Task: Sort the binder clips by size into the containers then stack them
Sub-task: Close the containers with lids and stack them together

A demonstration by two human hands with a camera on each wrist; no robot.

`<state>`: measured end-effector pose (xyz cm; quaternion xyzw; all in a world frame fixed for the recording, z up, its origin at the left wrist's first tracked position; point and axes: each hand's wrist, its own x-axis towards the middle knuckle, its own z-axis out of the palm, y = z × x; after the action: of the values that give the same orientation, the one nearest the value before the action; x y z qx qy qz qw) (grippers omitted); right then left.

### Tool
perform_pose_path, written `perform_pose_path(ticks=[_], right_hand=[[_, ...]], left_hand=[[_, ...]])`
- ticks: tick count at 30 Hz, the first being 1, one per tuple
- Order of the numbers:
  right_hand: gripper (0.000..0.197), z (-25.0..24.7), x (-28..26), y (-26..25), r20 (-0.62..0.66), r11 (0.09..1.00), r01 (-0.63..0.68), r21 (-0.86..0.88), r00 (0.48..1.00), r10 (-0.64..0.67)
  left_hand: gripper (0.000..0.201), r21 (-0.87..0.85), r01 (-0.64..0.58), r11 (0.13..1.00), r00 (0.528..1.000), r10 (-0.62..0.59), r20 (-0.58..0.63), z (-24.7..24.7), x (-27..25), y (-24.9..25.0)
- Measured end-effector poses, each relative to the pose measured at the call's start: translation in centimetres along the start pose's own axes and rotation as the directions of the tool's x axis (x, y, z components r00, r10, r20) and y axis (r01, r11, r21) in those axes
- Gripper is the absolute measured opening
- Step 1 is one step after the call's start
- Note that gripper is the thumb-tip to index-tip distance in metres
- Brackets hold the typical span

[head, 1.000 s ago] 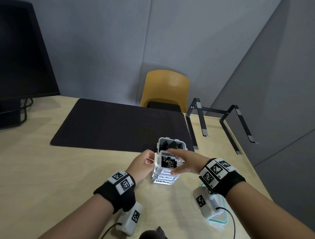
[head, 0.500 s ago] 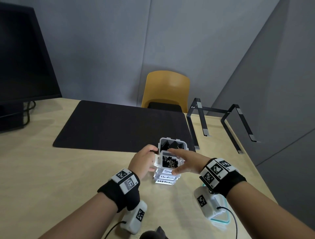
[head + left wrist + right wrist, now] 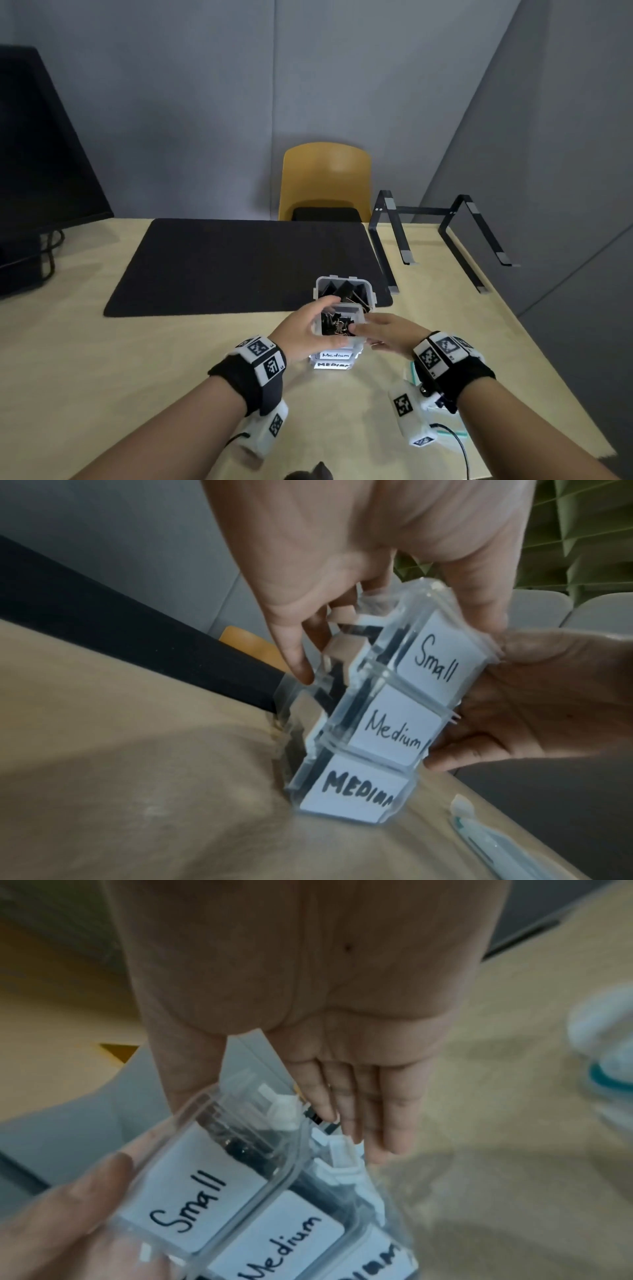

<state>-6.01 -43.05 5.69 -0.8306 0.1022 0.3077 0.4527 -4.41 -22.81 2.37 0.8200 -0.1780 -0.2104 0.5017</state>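
Small container gripped on top of the stack, near edge of the worktop.

The clear container labelled Small (image 3: 441,653) sits atop two Medium containers (image 3: 394,734) on my worktop (image 3: 102,359), small binder clips (image 3: 337,325) inside. My left hand (image 3: 301,334) curls round its left side, thumb at the front wall; my right hand (image 3: 390,334) lies against the right side, fingers nearly straight. Just behind stands another container (image 3: 342,289) with larger clips, on the edge of a black mat (image 3: 222,263).

Wooden table (image 3: 102,377): black mat (image 3: 222,263), container stack (image 3: 337,359), perhaps lid (image 3: 455,435).
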Motion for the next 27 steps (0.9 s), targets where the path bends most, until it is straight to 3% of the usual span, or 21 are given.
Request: perform_pose_path(ticks=[3, 7, 12, 16, 24, 27], right_hand=[[0.048, 0.8, 0.2, 0.7, 0.058, 0.977, -0.017, 0.213, 0.998, 0.005], [0.044, 1.1, -0.1, 0.8, 0.073, 0.940, 0.037, 0.340, 0.995, -0.065], [0.075, 0.2, 0.2, 1.2, -0.054, 0.961, 0.087, 0.262, 0.996, -0.075], [0.055, -0.1, 0.1, 0.4, -0.124, 0.977, 0.097, 0.188, 0.990, -0.074], [0.019, -0.4, -0.1, -1.4, -0.125, 0.988, 0.061, 0.141, 0.991, -0.043], [0.018, -0.3, -0.2, -1.5, -0.122, 0.989, 0.046, 0.139, 0.992, -0.029]], left_hand=[[0.077, -0.045, -0.002, 0.999, 1.000, 0.001, -0.014, 0.3, 0.1, -0.4], [0.061, -0.056, -0.030, 0.998, 0.999, 0.029, -0.017, 0.3, 0.2, -0.7], [0.062, -0.075, -0.039, 0.996, 0.999, 0.038, -0.016, 0.4, 0.5, -1.0], [0.060, -0.070, -0.062, 0.996, 0.998, 0.061, -0.023, 0.4, 0.5, -0.9], [0.061, -0.049, -0.079, 0.996, 0.996, 0.077, -0.034, 0.5, 0.7, -1.4], [0.061, -0.038, -0.080, 0.996, 0.996, 0.078, -0.041, 0.5, 0.7, -1.5]])
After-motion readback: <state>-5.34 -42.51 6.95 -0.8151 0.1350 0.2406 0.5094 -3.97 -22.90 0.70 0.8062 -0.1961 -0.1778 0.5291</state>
